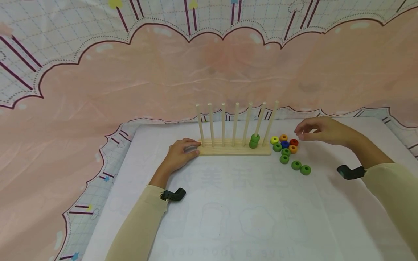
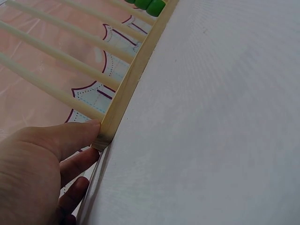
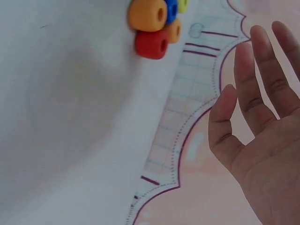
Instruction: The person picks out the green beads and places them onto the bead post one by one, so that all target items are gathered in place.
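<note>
A wooden rack of upright pegs stands on a pale base (image 1: 233, 150). On the second peg from the right sit green beads (image 1: 254, 141), stacked low. My left hand (image 1: 177, 154) grips the left end of the base, its thumb (image 2: 82, 136) against the wood in the left wrist view. To the right of the rack lie loose beads: a yellow bead (image 1: 274, 140), a blue bead (image 1: 285, 144), a red bead (image 1: 294, 142), two orange ones and several green beads (image 1: 305, 170). Over the table beside the red bead, my right hand (image 1: 326, 130) hovers with relaxed fingers, holding nothing.
The white table (image 1: 235, 206) carries faint printed lettering. Behind it hangs a peach and white patterned cloth (image 1: 209, 72), which also runs down the left side. Each wrist wears a black strapped device (image 1: 351, 172).
</note>
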The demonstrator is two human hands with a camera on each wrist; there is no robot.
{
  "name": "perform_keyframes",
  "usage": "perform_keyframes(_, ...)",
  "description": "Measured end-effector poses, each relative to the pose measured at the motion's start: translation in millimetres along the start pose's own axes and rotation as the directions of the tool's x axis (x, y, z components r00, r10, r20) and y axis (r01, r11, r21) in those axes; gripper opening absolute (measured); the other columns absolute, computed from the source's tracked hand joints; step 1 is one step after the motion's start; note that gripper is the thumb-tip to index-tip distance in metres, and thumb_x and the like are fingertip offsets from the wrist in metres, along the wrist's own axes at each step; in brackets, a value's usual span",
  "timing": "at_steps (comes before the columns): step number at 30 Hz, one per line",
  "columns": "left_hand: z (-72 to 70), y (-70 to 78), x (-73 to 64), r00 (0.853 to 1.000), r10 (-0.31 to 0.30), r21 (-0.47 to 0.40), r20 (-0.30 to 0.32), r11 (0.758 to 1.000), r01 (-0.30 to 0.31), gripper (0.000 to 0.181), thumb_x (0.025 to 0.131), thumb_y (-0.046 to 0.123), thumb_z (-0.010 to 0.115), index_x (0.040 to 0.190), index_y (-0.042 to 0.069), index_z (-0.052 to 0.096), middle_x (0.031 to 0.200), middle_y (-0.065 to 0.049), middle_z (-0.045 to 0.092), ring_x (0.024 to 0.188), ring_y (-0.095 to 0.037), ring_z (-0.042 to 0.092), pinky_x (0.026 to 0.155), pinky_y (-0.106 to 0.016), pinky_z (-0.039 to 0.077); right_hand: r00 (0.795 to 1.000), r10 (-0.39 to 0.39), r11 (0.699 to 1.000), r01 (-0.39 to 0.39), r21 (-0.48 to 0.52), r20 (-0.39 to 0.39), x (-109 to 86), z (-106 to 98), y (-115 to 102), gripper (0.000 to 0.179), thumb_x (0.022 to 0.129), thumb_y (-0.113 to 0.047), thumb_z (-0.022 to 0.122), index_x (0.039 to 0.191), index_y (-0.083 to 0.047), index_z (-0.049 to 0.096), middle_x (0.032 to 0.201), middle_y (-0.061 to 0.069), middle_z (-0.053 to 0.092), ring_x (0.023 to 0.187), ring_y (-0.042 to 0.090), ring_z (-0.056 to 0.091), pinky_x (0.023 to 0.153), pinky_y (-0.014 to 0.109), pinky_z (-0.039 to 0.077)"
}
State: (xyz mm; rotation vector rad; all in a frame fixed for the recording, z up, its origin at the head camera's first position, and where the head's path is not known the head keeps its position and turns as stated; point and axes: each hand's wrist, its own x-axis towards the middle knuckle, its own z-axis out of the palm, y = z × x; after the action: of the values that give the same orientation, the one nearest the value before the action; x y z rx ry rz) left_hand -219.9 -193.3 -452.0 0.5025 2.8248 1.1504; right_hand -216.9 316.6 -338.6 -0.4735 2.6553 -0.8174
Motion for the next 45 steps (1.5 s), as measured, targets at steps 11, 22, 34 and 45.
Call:
perform_keyframes(11,0.7,-0.9,0.8,1.000,0.007,0.003,-0.002,1.000,-0.007,0.035,0.094,0.031,0.074,0.128,0.020,0.073,0.135,-0.005,0.066,0.131,-0.034,0.054,0.114,-0.062,0.026,0.999,0.013,0.999,-0.015,0.046,0.040,-15.5,21.3,33.1,0.033,0.095,-0.030,0.073,0.124,-0.014,0.070,0.120,0.004,0.071,0.104,0.006,0.061,0.088,0.027,0.053)
perform_keyframes(22,0.2,0.5,0.2,1.000,-0.001,0.016,0.001,1.000,0.001,0.036,0.095,0.032,0.073,0.129,0.020,0.073,0.137,-0.005,0.066,0.132,-0.033,0.053,0.115,-0.062,0.026,0.995,0.020,0.995,-0.029,0.094,0.100,-26.8,36.2,54.4,0.032,0.094,-0.030,0.073,0.121,-0.014,0.072,0.120,0.005,0.071,0.100,0.006,0.060,0.092,0.046,0.056)
perform_keyframes(34,-0.3,2.2,-0.3,1.000,-0.011,0.023,0.001,1.000,0.011,0.036,0.095,0.032,0.073,0.129,0.020,0.073,0.137,-0.005,0.065,0.133,-0.034,0.053,0.114,-0.061,0.026,0.984,0.030,0.993,-0.050,0.106,0.177,-28.7,37.8,59.4,0.029,0.090,-0.027,0.077,0.117,-0.016,0.074,0.118,0.004,0.071,0.102,0.015,0.059,0.088,0.036,0.051)
perform_keyframes(45,0.1,1.4,0.1,1.000,-0.004,0.019,-0.002,1.000,0.004,0.036,0.094,0.032,0.073,0.129,0.020,0.073,0.137,-0.005,0.065,0.132,-0.035,0.053,0.114,-0.062,0.026,0.975,0.051,0.997,-0.060,0.038,0.218,-23.1,44.2,61.1,0.033,0.083,-0.031,0.084,0.114,-0.022,0.075,0.120,0.000,0.070,0.109,0.021,0.056,0.090,0.038,0.047)
